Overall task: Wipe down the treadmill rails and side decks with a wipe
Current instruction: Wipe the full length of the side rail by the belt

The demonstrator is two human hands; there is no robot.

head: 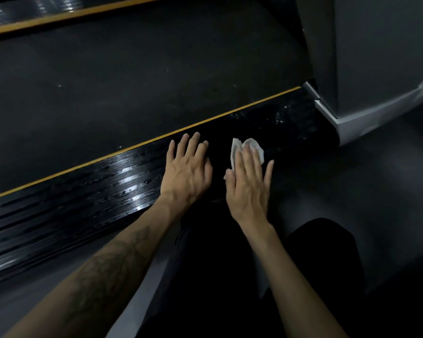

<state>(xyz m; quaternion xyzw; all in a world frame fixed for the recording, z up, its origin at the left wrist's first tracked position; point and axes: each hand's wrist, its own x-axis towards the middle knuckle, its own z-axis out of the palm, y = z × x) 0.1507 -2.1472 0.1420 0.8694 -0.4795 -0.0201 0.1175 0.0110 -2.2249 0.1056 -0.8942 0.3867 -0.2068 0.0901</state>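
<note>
Flat now: right hand (248, 184), fingers straight, pressing a crumpled white wipe (247, 148) onto the ribbed black side deck (83, 193) (glossy, wet-looking streaks). Just beside it, left hand (187, 169) released, palm down on the same deck. Beyond, yellow stripe (137, 143), then treadmill belt (132, 81).
</note>
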